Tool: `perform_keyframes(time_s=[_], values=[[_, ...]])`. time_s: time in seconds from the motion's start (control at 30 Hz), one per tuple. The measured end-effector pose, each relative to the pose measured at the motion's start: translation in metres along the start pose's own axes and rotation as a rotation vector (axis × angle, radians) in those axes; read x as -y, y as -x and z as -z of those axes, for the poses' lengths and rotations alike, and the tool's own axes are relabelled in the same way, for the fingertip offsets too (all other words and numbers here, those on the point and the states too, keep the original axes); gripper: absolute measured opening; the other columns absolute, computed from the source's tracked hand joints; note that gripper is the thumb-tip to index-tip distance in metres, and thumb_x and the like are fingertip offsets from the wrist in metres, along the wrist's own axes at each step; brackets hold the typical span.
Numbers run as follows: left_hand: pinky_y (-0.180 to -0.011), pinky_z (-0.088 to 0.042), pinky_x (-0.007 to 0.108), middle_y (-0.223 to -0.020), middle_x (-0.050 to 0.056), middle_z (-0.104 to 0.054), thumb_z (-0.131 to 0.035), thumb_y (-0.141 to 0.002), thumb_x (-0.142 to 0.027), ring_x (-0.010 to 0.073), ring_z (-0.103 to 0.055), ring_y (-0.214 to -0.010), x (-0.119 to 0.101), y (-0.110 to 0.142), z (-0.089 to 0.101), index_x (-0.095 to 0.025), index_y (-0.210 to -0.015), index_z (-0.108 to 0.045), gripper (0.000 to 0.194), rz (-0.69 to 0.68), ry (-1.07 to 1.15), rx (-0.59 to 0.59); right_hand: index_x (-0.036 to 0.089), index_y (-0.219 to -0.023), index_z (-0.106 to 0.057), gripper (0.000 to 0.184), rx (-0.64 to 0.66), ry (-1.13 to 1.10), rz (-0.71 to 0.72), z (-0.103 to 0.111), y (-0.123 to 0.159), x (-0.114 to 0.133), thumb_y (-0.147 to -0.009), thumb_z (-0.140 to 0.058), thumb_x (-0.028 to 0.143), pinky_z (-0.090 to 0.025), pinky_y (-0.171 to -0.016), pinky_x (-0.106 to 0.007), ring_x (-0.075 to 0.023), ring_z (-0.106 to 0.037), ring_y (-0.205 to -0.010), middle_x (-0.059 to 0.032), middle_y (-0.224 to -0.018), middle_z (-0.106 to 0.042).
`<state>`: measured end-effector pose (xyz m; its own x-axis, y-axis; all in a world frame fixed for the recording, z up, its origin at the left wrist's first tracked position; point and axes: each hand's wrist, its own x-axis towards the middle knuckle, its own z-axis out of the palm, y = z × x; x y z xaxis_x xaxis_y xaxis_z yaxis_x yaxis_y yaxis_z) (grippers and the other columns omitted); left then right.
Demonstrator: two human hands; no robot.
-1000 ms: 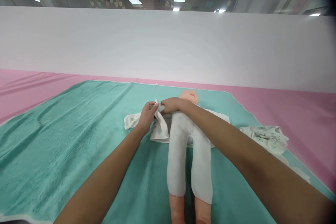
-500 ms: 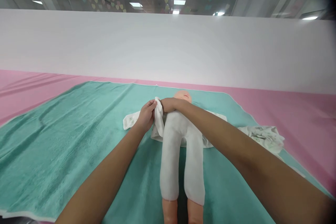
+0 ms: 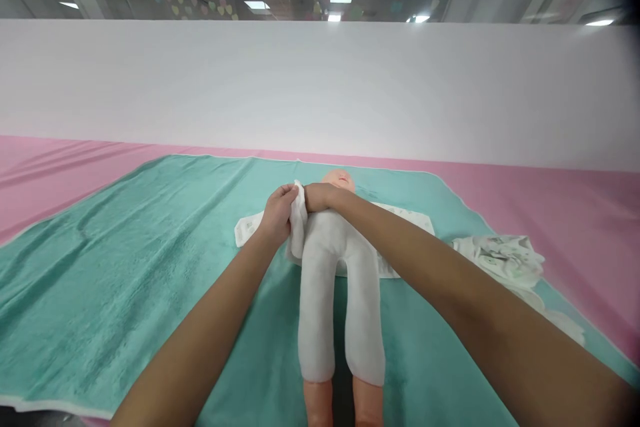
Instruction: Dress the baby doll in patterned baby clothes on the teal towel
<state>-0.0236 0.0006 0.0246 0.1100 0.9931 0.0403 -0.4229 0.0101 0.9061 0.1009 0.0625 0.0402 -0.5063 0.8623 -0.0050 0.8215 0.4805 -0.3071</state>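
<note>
A baby doll (image 3: pixel 341 240) lies on its back with its head away from me, its cloth body and legs white, its lower legs bare plastic. Under its torso a white printed baby shirt (image 3: pixel 413 219) is spread, one sleeve out to each side. My left hand (image 3: pixel 280 210) is closed, pinching an upright fold of white cloth (image 3: pixel 299 217) at the doll's left-hand side in view; whether this is shirt or doll's arm I cannot tell. My right hand (image 3: pixel 320 197) reaches across the doll's chest to the same cloth, its fingers hidden behind it.
A crumpled white printed garment (image 3: pixel 503 260) lies to the right, partly behind my right forearm. Everything rests on a teal blanket (image 3: pixel 125 267) over a pink sheet (image 3: pixel 565 213). A white wall (image 3: pixel 320 87) with glass above stands beyond.
The doll appears slightly further left in view, as does the white cloth. Both hands stay together at that cloth, with only a small shift.
</note>
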Motion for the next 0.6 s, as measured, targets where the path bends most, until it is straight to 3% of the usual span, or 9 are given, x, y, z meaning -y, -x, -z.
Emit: perform_keyframes(time_s=[0.07, 0.17, 0.27, 0.33, 0.43, 0.5, 0.53, 0.6], values=[[-0.059, -0.045, 0.026, -0.070, 0.002, -0.060, -0.070, -0.064, -0.032, 0.0152, -0.057, -0.066, -0.009, 0.009, -0.003, -0.016, -0.084, -0.059, 0.028, 0.073, -0.077, 0.061, 0.019, -0.073, -0.067, 0.017, 0.036, -0.001, -0.009, 0.004, 0.010, 0.000, -0.070, -0.062, 0.035, -0.044, -0.070, -0.028, -0.0191, -0.062, -0.074, -0.0047, -0.072, -0.068], [-0.059, -0.045, 0.028, -0.076, 0.007, -0.063, -0.071, -0.064, -0.033, 0.0191, -0.059, -0.070, -0.026, 0.023, -0.006, -0.012, -0.087, -0.062, 0.031, 0.205, -0.204, 0.273, 0.018, -0.080, -0.067, 0.021, 0.013, -0.043, 0.024, 0.012, 0.041, -0.002, -0.077, -0.054, 0.033, -0.044, -0.075, -0.029, -0.0199, -0.062, -0.079, -0.0064, -0.080, -0.069], [-0.060, -0.046, 0.029, -0.082, 0.009, -0.064, -0.069, -0.066, -0.035, 0.0208, -0.060, -0.075, -0.042, 0.038, -0.018, -0.013, -0.095, -0.064, 0.037, 0.257, -0.326, 0.403, 0.021, -0.103, -0.063, 0.029, -0.210, -0.188, 0.091, 0.014, 0.087, -0.012, -0.084, -0.046, 0.034, -0.040, -0.089, -0.033, -0.0210, -0.056, -0.103, -0.0060, -0.108, -0.064], [-0.061, -0.046, 0.029, -0.086, 0.008, -0.064, -0.069, -0.068, -0.037, 0.0204, -0.060, -0.077, -0.049, 0.049, -0.032, -0.017, -0.106, -0.061, 0.044, 0.231, -0.407, 0.425, 0.024, -0.113, -0.058, 0.033, -0.394, -0.311, 0.026, 0.008, 0.118, -0.028, -0.084, -0.045, 0.035, -0.037, -0.095, -0.035, -0.0205, -0.049, -0.114, -0.0039, -0.121, -0.057], [-0.063, -0.047, 0.030, -0.094, 0.008, -0.063, -0.068, -0.068, -0.037, 0.0194, -0.059, -0.079, -0.056, 0.062, -0.057, -0.021, -0.112, -0.060, 0.047, 0.224, -0.523, 0.558, 0.023, -0.109, -0.058, 0.032, -0.626, -0.481, -0.150, -0.009, 0.156, -0.060, -0.083, -0.046, 0.036, -0.039, -0.093, -0.035, -0.0186, -0.053, -0.108, -0.0039, -0.117, -0.059], [-0.067, -0.049, 0.032, -0.101, 0.010, -0.062, -0.066, -0.071, -0.039, 0.0206, -0.059, -0.083, -0.058, 0.065, -0.066, -0.020, -0.108, -0.062, 0.042, 0.238, -0.537, 0.671, 0.022, -0.102, -0.060, 0.028, -0.715, -0.513, -0.240, -0.021, 0.173, -0.081, -0.082, -0.046, 0.035, -0.042, -0.089, -0.034, -0.0176, -0.056, -0.100, -0.0042, -0.108, -0.062], [-0.070, -0.050, 0.034, -0.106, 0.010, -0.061, -0.064, -0.073, -0.041, 0.0216, -0.059, -0.087, -0.058, 0.065, -0.066, -0.020, -0.106, -0.062, 0.040, 0.203, -0.522, 0.661, 0.021, -0.098, -0.061, 0.026, -0.734, -0.498, -0.276, -0.025, 0.180, -0.090, -0.081, -0.047, 0.034, -0.042, -0.087, -0.033, -0.0173, -0.057, -0.097, -0.0042, -0.104, -0.063], [-0.074, -0.050, 0.035, -0.109, 0.010, -0.060, -0.058, -0.076, -0.044, 0.0227, -0.058, -0.094, -0.053, 0.063, -0.057, -0.022, -0.107, -0.060, 0.038, 0.052, -0.528, 0.488, 0.021, -0.092, -0.061, 0.022, -0.739, -0.434, -0.331, -0.030, 0.191, -0.103, -0.082, -0.046, 0.033, -0.043, -0.083, -0.033, -0.0171, -0.057, -0.090, -0.0038, -0.097, -0.064]])
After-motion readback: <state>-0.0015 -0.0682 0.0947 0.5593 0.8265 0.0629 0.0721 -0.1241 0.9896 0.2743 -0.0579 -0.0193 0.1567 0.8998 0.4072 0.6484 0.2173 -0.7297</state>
